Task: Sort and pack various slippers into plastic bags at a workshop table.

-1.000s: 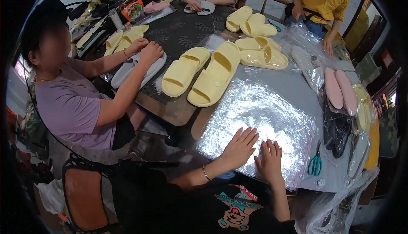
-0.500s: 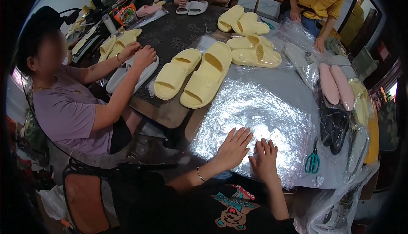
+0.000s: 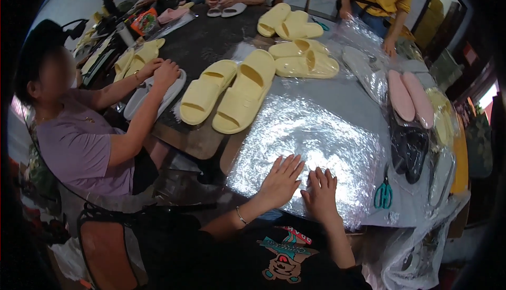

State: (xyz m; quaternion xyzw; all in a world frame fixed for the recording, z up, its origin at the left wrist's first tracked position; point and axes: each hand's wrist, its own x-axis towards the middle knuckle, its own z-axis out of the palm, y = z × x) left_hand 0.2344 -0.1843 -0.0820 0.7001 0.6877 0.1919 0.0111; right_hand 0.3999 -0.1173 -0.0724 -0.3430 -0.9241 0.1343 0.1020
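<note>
A shiny stack of clear plastic bags (image 3: 300,124) lies flat on the table in front of me. My left hand (image 3: 281,181) rests palm down on its near part, with the fingers stretched forward. Beside it my right hand (image 3: 320,194) lies on the same plastic, fingers also extended. Neither hand holds anything. Beyond the left edge of the bags sits a pair of pale yellow slide sandals (image 3: 246,92). Teal-handled scissors (image 3: 383,192) lie just right of the bags.
Bagged yellow slides (image 3: 305,67) lie at the far edge. Pink slippers (image 3: 402,96) and black shoes (image 3: 408,153) in plastic line the right side. A co-worker in a purple shirt (image 3: 79,148) handles white slides (image 3: 171,91) at left. Loose plastic sheeting (image 3: 416,253) hangs at lower right.
The whole view has shifted slightly, so the table things sit a little further left in the picture. Both my hands stay flat on the plastic bags.
</note>
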